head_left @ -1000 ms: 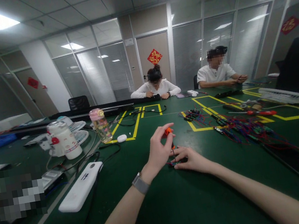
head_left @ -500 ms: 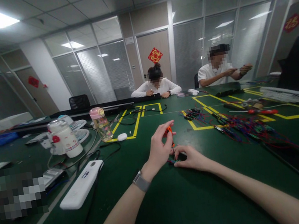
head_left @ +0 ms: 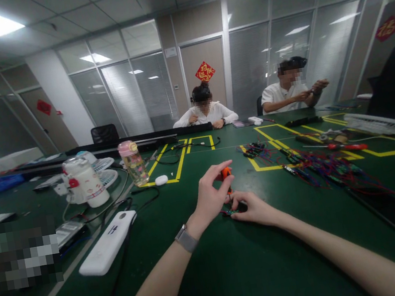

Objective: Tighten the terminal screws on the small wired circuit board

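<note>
- Pinching a small orange-handled screwdriver [head_left: 226, 174] between thumb and fingertips of the left hand [head_left: 209, 199], just above the middle of the frame, tool upright with its thin shaft pointing down.
- Pressed flat on the green table mat [head_left: 239, 262], the right hand [head_left: 255, 207], fingers closed together over a small dark circuit part with coloured wires [head_left: 229, 212]; only the part's left edge visible beside the fingertips.
- Screwdriver tip touching or just above that part; cannot tell which.
- On the left wrist, a grey watch band [head_left: 186, 239].
- Lower left of the hands, a long white plastic power strip [head_left: 107, 244] with a black cable trailing toward the bottom edge.
- Left of centre, a clear drinking bottle with a pink lid [head_left: 133, 162] standing upright, and near it a white mug-like jar with red marks [head_left: 84, 182].
- Right of centre, a tangle of red and blue wired parts [head_left: 322, 170] spread across yellow tape lines, well apart from the hands.
- At the far side of the table, two seated people in white tops, their own hands busy near their chests.
</note>
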Available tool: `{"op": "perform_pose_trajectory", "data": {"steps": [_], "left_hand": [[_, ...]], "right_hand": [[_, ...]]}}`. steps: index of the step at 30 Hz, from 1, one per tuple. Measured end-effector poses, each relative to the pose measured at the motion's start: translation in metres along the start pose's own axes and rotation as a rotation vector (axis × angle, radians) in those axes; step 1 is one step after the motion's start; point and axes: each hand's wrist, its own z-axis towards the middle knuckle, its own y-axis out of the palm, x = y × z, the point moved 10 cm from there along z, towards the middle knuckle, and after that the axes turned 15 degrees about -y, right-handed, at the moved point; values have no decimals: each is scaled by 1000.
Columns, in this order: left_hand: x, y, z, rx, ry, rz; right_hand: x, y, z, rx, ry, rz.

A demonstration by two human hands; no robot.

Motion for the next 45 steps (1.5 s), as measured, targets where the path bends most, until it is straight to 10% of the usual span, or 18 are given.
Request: {"op": "perform_pose_trajectory", "data": {"steps": [45], "left_hand": [[5, 10, -4, -109, 33, 18]], "right_hand": [[1, 0, -2, -2, -46, -187]]}}
